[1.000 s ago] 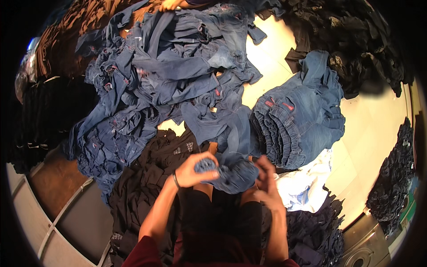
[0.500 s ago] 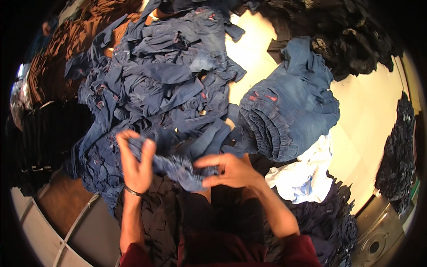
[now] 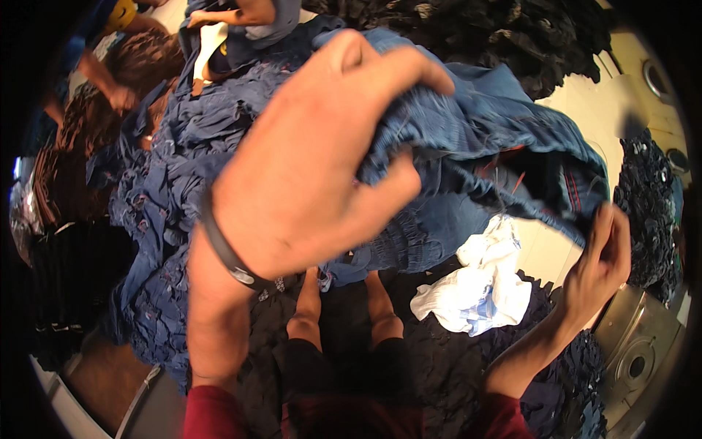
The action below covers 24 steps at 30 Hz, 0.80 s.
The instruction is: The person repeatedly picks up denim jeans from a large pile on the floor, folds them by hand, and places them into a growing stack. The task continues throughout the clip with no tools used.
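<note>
A pair of blue denim pants [image 3: 504, 121] is stretched out in the air between my hands, its gathered waist gaping and showing a dark inside with red stitching. Close to the camera, my left hand [image 3: 314, 161], with a dark wristband, pinches one end of the waistband between thumb and fingers. At the far right, my right hand [image 3: 603, 252] grips the other end, fingers bent and slightly blurred. Below them lies a stack of denim pants [image 3: 409, 245] with elastic waists, partly hidden by the held pair. Near it rests a crumpled white cloth [image 3: 475, 289].
A large heap of blue denim [image 3: 172, 197] spreads on the left. Beyond it are a brown garment pile [image 3: 73, 179] and other people's arms [image 3: 102, 77]. Black garments [image 3: 497, 36] fill the back; dark ones [image 3: 647, 212] stand at right near a metal panel [image 3: 636, 358].
Both hands have risen and spread apart; my left hand is much nearer the camera. The denim between them is now opened wide at the waist. Other people have come into view at the top left.
</note>
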Available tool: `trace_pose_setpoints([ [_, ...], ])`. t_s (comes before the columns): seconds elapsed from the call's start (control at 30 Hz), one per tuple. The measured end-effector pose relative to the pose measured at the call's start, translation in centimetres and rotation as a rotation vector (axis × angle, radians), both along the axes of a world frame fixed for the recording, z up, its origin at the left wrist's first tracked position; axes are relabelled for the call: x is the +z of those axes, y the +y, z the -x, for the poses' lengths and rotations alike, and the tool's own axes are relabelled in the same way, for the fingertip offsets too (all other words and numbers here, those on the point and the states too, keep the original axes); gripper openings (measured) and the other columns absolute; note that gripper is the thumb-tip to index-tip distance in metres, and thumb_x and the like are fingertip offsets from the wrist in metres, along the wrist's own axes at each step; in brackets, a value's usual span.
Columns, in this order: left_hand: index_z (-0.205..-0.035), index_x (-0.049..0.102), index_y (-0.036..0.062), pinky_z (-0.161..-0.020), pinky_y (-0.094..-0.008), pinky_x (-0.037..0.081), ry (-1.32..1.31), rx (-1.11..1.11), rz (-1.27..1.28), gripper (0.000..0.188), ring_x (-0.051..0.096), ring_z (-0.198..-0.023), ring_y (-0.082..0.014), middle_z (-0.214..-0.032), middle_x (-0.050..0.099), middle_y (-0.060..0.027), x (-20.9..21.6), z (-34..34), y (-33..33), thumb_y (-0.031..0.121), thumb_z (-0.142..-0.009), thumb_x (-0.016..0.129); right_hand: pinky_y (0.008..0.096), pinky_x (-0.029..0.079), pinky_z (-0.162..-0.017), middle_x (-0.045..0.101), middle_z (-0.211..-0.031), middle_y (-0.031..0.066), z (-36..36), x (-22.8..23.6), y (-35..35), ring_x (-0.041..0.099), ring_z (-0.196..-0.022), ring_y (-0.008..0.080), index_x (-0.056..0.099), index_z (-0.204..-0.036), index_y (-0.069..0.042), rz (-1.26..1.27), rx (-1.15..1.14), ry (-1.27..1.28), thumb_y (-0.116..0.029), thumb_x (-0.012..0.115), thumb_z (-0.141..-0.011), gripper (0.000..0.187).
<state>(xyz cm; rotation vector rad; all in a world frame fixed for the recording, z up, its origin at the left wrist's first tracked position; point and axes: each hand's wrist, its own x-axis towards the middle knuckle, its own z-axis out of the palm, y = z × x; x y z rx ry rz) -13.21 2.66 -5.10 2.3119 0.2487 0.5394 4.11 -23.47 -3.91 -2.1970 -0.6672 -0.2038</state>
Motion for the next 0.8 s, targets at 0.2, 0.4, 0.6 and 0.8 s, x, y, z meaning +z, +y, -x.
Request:
trace_pose_setpoints([
  [0.2,-0.11,0.071,0.0129,-0.091,-0.0431,0.046,0.037,0.284,0.037,0.048,0.056,-0.1,-0.0323,-0.099,0.055,-0.0111,-14.3,-3.6,-6.6,-0.005,-0.068,0.059,0.0401,0.049,-0.085,0.066,-0.098,0.014,4.2,-10.9,-7.5,0.061,-0.091,0.0301,0.068,-0.1,0.003,0.225,-0.055,-0.106,-0.004,0.07,-0.095,0.009],
  [0.4,-0.135,0.06,0.0225,-0.116,-0.0634,0.029,0.569,0.087,0.042,0.055,0.046,-0.129,-0.0387,-0.131,0.053,-0.0152,-34.0,2.7,-12.7,0.02,-0.081,0.072,0.0495,0.048,-0.091,0.067,-0.109,0.0209,14.6,-27.6,-10.0,0.061,-0.106,0.042,0.071,-0.111,0.001,0.639,-0.003,0.442,-0.011,0.064,-0.098,0.019],
  [0.6,-0.162,0.023,0.0083,-0.122,-0.0677,0.014,1.076,0.567,0.121,0.118,0.02,-0.156,-0.037,-0.167,0.027,-0.0163,-45.9,21.3,-11.4,0.07,-0.077,0.076,0.0495,0.049,-0.101,0.054,-0.135,0.0292,24.9,-32.5,-14.3,0.052,-0.128,0.0445,0.053,-0.142,0.0,0.481,-0.18,0.494,-0.019,0.066,-0.099,0.049],
  [0.8,-0.12,0.064,0.0045,-0.105,-0.0622,0.041,1.421,0.244,0.353,0.04,0.062,-0.117,-0.0424,-0.111,0.071,-0.0226,-50.1,27.7,-9.2,0.036,-0.096,0.058,0.0489,0.053,-0.091,0.067,-0.117,0.0276,27.3,-33.5,-16.3,0.063,-0.111,0.0454,0.058,-0.134,0.003,0.766,0.039,0.909,-0.033,0.067,-0.098,0.052],
])
